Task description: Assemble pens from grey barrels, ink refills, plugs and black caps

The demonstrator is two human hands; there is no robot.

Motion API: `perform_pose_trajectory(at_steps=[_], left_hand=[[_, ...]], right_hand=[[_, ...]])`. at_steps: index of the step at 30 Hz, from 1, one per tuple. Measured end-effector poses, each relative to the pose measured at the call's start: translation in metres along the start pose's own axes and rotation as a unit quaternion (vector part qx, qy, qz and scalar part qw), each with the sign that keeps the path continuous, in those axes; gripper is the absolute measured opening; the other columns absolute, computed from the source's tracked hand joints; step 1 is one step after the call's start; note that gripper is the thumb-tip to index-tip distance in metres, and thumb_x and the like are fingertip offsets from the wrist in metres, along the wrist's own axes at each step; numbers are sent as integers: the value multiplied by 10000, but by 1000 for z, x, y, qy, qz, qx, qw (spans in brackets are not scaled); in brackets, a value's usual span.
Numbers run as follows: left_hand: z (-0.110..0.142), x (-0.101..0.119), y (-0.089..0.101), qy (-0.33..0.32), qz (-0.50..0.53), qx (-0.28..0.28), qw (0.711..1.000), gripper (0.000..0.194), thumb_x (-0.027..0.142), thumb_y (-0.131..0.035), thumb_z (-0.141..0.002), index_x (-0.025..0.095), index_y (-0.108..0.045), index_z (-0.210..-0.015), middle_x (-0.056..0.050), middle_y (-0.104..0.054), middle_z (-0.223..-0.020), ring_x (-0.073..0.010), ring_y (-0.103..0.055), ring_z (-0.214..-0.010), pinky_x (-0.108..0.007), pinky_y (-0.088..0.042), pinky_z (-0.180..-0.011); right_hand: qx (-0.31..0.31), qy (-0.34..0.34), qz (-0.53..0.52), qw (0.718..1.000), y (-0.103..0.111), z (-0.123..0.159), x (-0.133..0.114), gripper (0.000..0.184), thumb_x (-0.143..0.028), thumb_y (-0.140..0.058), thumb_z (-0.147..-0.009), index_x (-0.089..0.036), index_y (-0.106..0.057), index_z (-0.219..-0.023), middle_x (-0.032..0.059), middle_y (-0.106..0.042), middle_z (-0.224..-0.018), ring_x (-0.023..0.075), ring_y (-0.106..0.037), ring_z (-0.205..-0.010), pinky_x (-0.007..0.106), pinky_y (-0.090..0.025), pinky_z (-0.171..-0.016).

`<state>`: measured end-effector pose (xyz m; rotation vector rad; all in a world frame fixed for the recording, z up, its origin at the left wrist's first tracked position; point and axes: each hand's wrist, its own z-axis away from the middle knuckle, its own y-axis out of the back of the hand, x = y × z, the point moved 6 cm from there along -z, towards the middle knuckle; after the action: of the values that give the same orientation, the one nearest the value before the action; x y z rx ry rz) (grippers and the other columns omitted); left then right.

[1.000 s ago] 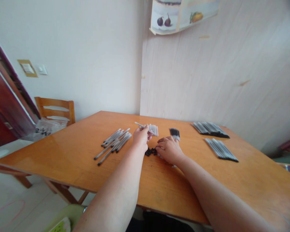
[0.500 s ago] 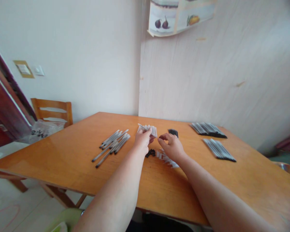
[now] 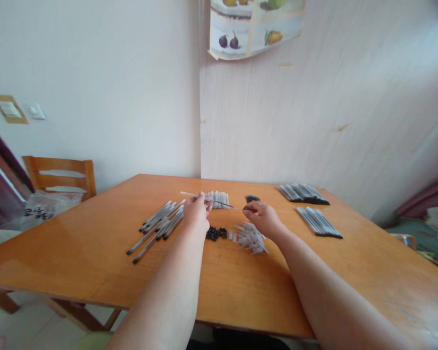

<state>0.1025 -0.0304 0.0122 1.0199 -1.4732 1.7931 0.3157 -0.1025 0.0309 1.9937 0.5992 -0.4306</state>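
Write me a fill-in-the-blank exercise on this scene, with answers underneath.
1. The thin clear tube is gripped by the ____ hand.
2. The small caps lying in a heap are coloured ____.
3. Behind the plastic bag stands a wooden ____.
4. The poster shows painted ____.

Missing words: left; black; chair; fruit.

By the left grip (image 3: 197, 214), the middle of the held tube (image 3: 188, 194) and part of the row of tubes (image 3: 221, 198) are covered, while the dark bundle (image 3: 252, 198) is partly blocked by the right grip (image 3: 263, 217), and whether the tip of the refill (image 3: 223, 203) is touched there is too small to be told. The poster (image 3: 231, 31) is cut off by the top edge, the forearms (image 3: 164, 282) by the bottom one, and the bench (image 3: 237, 296) by both side edges. The chair (image 3: 60, 165) is partly hidden by the bag (image 3: 60, 200), whose dark contents are too blurred to be named.
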Motion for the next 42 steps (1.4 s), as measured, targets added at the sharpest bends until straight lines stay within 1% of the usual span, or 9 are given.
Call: perform_pose_trajectory(at_steps=[3, 6, 10, 12, 15, 19, 26, 35, 42], left_hand=[[-4, 2, 4, -8, -3, 14, 1000, 271, 404, -651, -803, 161, -545, -747, -19, -650, -701, -81, -625, -603, -194, -452, -588], [-3, 0, 4, 5, -10, 10, 1000, 229, 372, -629, -823, 163, -554, -763, -13, -655, -696, -83, -628, -592, -198, -453, -583], [1, -1, 1, 15, -34, -8, 999, 179, 331, -615, -831, 167, -557, -787, -17, -665, -689, -102, -645, -584, -207, -455, -560], [4, -2, -1, 15, -44, -17, 999, 180, 333, -607, -838, 168, -547, -797, -24, -667, -678, -111, -644, -561, -214, -459, -544], [5, -3, -3, 26, -55, -29, 998, 187, 342, -580, -861, 167, -534, -815, -32, -662, -650, -122, -648, -544, -216, -466, -532], [4, -7, -5, 37, -78, -39, 995, 196, 358, -556, -880, 170, -530, -836, -32, -655, -627, -130, -650, -528, -209, -463, -506], [6, -10, -6, 24, -142, -55, 988, 178, 350, -586, -857, 176, -548, -871, -36, -661, -654, -129, -624, -476, -196, -426, -437], [3, -14, -6, 14, -174, -60, 983, 187, 336, -638, -808, 175, -582, -886, -38, -657, -665, -122, -611, -463, -190, -415, -424], [4, -13, -6, 10, -182, -63, 981, 165, 310, -635, -806, 177, -582, -887, -34, -656, -671, -111, -600, -456, -177, -387, -406]], right_hand=[[-1, -48, 6, 999, 8, 0, 19, 198, -336, -557, -813, -208, -707, -838, 20, -688, -821, 156, -600, -769, 253, -419, -689], [48, -144, 30, 988, 19, 2, 43, 254, -381, -536, -820, -204, -711, -868, 25, -687, -786, 164, -599, -739, 252, -403, -641], [116, -265, 63, 955, 32, 9, 70, 329, -428, -493, -836, -204, -723, -904, 60, -701, -822, 193, -616, -757, 268, -400, -626], [123, -303, 78, 942, 35, 12, 77, 354, -450, -481, -839, -207, -728, -910, 75, -707, -852, 212, -627, -780, 279, -405, -624], [106, -336, 104, 930, 35, 14, 81, 367, -459, -474, -843, -207, -732, -912, 95, -713, -892, 236, -640, -824, 293, -418, -635], [76, -351, 133, 924, 30, 13, 81, 368, -441, -460, -851, -213, -738, -930, 120, -715, -943, 258, -649, -889, 313, -447, -678], [40, -351, 169, 920, 22, 12, 81, 355, -415, -466, -841, -229, -748, -950, 134, -710, -1000, 280, -648, -952, 347, -480, -729], [5, -324, 176, 930, 16, 10, 77, 336, -433, -494, -832, -283, -753, -986, 99, -709, -1037, 281, -622, -1004, 374, -475, -789], [10, -314, 163, 935, 16, 9, 81, 361, -348, -477, -833, -279, -728, -1085, 103, -699, -1065, 279, -599, -1038, 373, -470, -808]])
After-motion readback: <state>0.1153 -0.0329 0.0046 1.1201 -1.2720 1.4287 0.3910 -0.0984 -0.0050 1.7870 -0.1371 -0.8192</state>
